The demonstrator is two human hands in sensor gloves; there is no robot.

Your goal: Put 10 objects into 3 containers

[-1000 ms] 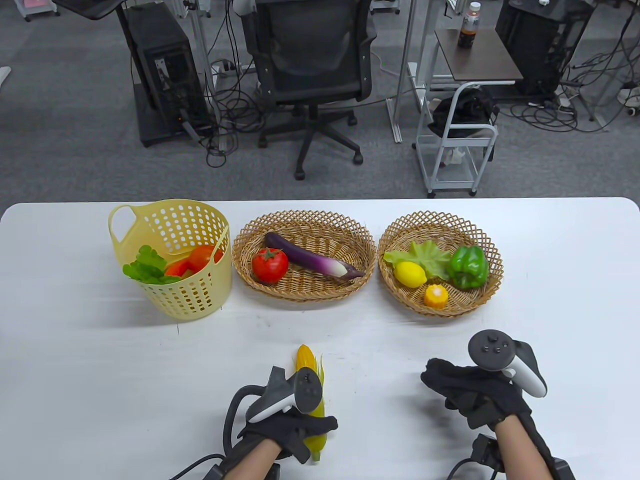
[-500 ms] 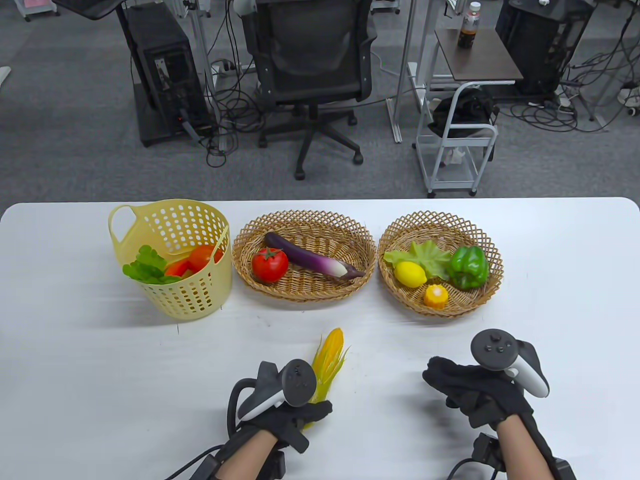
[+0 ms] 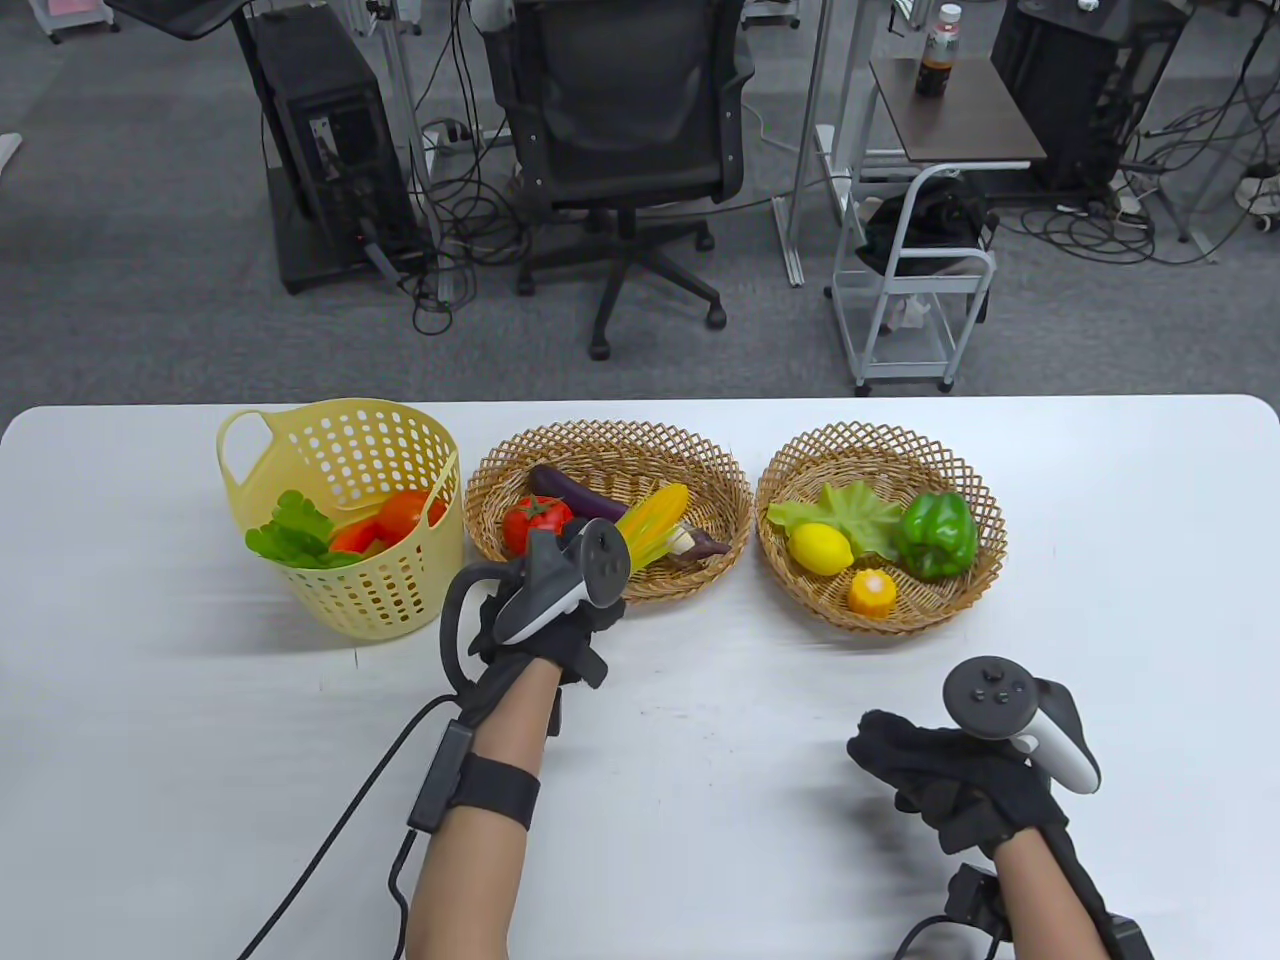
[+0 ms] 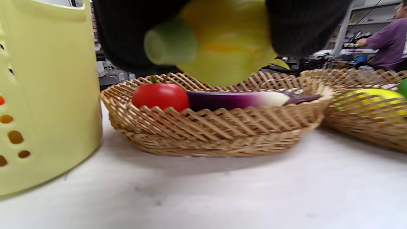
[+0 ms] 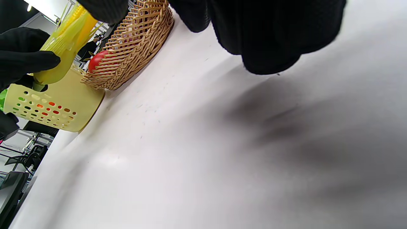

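left hand (image 3: 545, 625) grips corn (image 3: 655, 515) over middle basket (image 3: 720, 470): tomato (image 3: 530, 520), eggplant (image 3: 560, 483) | right hand (image 3: 940, 780) loosely curled, holding nothing

Left hand (image 3: 545, 625) reached forward, arm extended, fingers (image 4: 305, 25) wrapped round the corn (image 3: 652, 520), stem end at the palm, tip pointing away. Right hand (image 3: 950, 785) back near the body, fingers curled loosely, holding nothing.

A white worktop (image 3: 200, 760) carries a yellow plastic basket (image 3: 385, 590) and two wicker baskets (image 3: 600, 585) (image 3: 880, 612) in a row.
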